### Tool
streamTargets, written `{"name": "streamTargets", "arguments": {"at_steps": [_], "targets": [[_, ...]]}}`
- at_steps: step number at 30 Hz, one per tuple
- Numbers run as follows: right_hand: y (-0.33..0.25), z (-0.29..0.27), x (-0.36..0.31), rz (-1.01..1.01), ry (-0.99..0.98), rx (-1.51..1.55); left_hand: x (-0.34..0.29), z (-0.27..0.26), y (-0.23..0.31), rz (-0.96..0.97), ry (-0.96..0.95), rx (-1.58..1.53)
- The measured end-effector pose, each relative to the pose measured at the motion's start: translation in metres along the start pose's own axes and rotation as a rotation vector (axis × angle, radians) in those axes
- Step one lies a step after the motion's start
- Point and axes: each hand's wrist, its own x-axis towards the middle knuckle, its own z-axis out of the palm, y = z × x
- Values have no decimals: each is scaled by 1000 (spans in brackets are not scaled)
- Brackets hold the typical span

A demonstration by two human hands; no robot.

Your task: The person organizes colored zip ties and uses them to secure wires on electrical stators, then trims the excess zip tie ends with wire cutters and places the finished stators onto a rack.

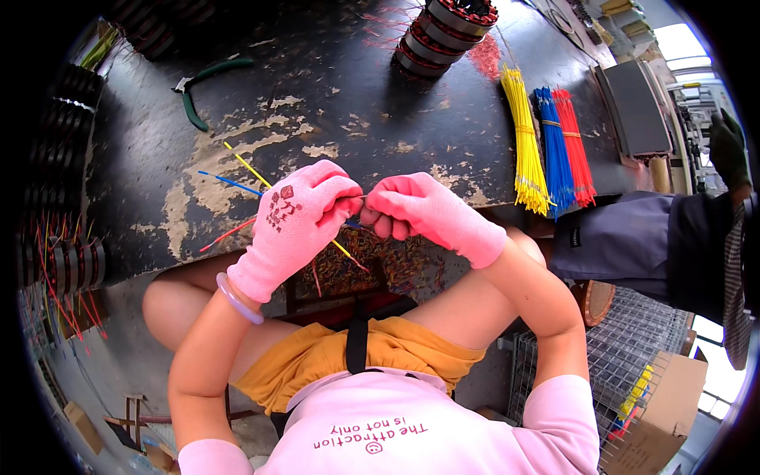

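My left hand (297, 210), in a pink glove, is closed round several thin wires. A yellow wire (247, 164), a blue wire (229, 182) and a red wire (228, 234) stick out past its back, toward the left. Below the fist, the yellow wire's other end comes out with its tip bare. My right hand (427, 210), gloved in pink too, is pinched at the left fingertips. A thin wire end shows between the two hands; the fingers hide most of it. Both hands are over the table's near edge.
Green-handled pliers (194, 89) lie on the worn black table (340, 103). A wound motor stator (443, 38) stands at the back. Yellow (522, 138), blue (554, 150) and red (575, 146) wire bundles lie at the right. Another person's leg (617, 237) is close by. Scraps fill a container below.
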Motion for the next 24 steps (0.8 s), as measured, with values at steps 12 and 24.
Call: {"name": "streamTargets", "arguments": {"at_steps": [12, 24], "targets": [[-11, 3, -13, 15, 157, -6, -1, -1, 0, 33, -17, 6], [14, 14, 9, -880, 647, -1340, 0, -7, 0, -11, -22, 38]]}}
